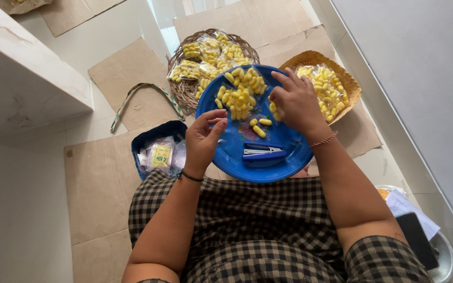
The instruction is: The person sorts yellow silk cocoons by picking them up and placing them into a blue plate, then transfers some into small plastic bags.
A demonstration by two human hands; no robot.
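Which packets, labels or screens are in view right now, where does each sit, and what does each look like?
Clear packets of yellow pieces: heaped in the round wicker basket, top centre.
Clear packet of yellow pieces: in the tan basket, by the right hand.
Small clear packets with a yellow-green label: in the dark blue container, beside the left hand.
Dark phone, screen blank: lower right.

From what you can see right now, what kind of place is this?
Probably a home floor used for packing snacks by hand. Flattened cardboard covers the pale tiles, a woven basket holds filled clear bags, and a blue plate on the person's lap carries loose yellow pieces and a blue stapler.
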